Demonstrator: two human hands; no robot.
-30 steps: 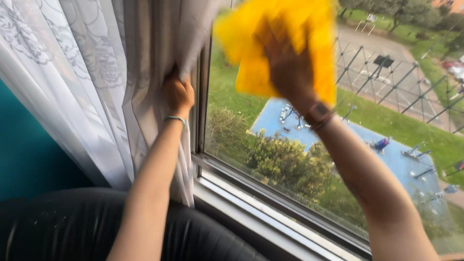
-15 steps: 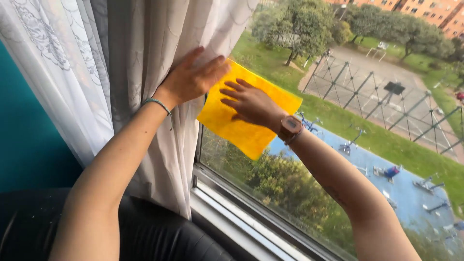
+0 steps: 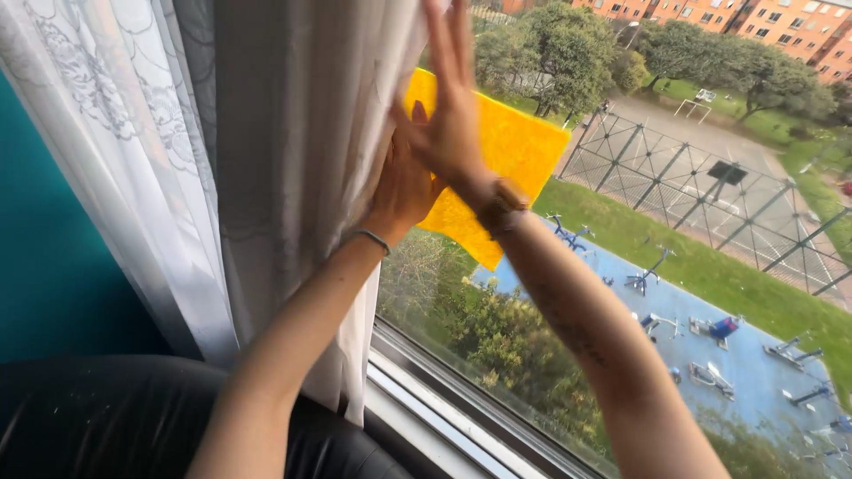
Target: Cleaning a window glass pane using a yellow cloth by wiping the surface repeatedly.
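Standing beside the sofa, an onlooker sees both hands raised at the left edge of the window pane [image 3: 621, 293].

The right hand [image 3: 453, 115] lies flat, fingers straight and pointing up, palm pressing the yellow cloth [image 3: 515, 151] against the glass. It does not clench the cloth; open-palm pressure pins it, which spreads the fabric flat over the pane. The cloth sits high on the pane, its left part hidden behind the hands, its lower corner hanging free below the right wrist, where a watch [image 3: 499, 208] shows.

The left hand [image 3: 399, 182] is also open, palm set against the curtain [image 3: 293, 177], just beside the right hand and apparently touching it. It grasps nothing; the flat palm appears to hold the fabric off the glass so the edge strip of pane stays reachable. A thin bracelet [image 3: 371, 238] circles the left wrist.

The curtain hangs in folds down to the sill [image 3: 426, 417]. A teal wall [image 3: 53, 266] lies to the left, and a black sofa back [image 3: 106, 417] runs below the arms. Through the glass, trees, a fenced court and a blue playground are visible far below.
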